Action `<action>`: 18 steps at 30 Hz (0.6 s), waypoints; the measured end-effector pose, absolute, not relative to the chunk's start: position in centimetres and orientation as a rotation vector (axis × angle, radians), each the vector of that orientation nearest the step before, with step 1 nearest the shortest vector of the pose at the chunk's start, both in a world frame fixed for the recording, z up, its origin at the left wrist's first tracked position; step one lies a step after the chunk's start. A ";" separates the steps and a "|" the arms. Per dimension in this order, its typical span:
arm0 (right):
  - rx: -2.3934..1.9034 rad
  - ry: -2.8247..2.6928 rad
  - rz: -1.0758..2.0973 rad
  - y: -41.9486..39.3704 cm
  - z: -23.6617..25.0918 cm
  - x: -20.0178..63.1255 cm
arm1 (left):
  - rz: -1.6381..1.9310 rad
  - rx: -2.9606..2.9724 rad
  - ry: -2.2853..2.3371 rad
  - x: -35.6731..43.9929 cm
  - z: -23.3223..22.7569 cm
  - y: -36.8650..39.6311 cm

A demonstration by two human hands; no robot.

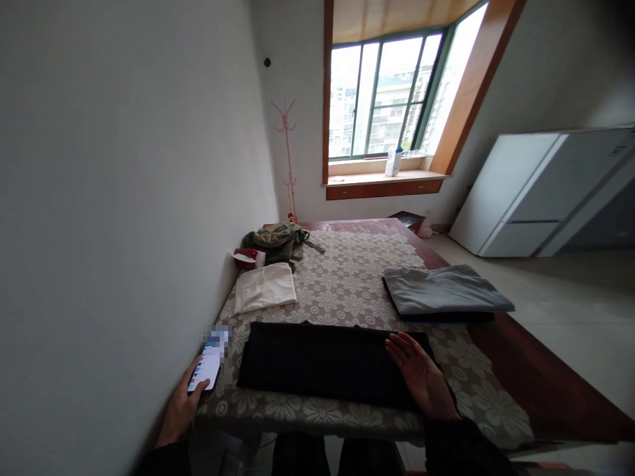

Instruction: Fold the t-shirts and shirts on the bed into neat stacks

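My left hand (184,400) is closed round a smartphone (207,370) with a lit screen, at the table's left edge by the wall. The top of the screen is pixelated. On the right, my right hand (415,371) is open, palm turned up and fingers stretched out, over the right end of a folded black cloth (317,362). Whether the hand touches the cloth I cannot tell. The black cloth lies flat as a long strip along the table's near side. Beyond it on the right is a folded grey cloth (441,289) lying on dark fabric.
A lace tablecloth (347,277) covers much of the reddish wooden table (546,377). A folded white cloth (265,288), a red box (248,258) and a green backpack (278,239) lie along the left wall. Behind stand a pink coat rack (288,152) and a white fridge (526,192).
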State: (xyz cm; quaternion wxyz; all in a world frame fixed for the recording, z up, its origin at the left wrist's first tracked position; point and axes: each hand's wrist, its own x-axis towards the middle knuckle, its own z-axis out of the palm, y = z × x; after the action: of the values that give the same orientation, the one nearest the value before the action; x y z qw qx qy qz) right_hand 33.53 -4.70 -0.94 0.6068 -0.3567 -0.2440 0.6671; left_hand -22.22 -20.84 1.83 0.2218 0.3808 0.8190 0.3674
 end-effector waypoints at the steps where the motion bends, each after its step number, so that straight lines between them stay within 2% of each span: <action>1: -0.825 -0.564 1.543 -4.7 -1.0 33.5 | 0.992 1.051 2.265 -22.2 1.8 -20.8; 18: -0.833 -0.563 1.512 -4.6 -1.1 33.5 | 1.106 1.063 2.145 -22.4 1.8 -21.1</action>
State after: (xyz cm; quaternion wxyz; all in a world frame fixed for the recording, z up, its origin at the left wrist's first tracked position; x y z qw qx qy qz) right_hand 33.46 -4.57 -1.07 0.6154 -0.3617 -0.2442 0.6564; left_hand -22.45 -21.08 1.76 0.2494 0.3903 0.7877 0.4061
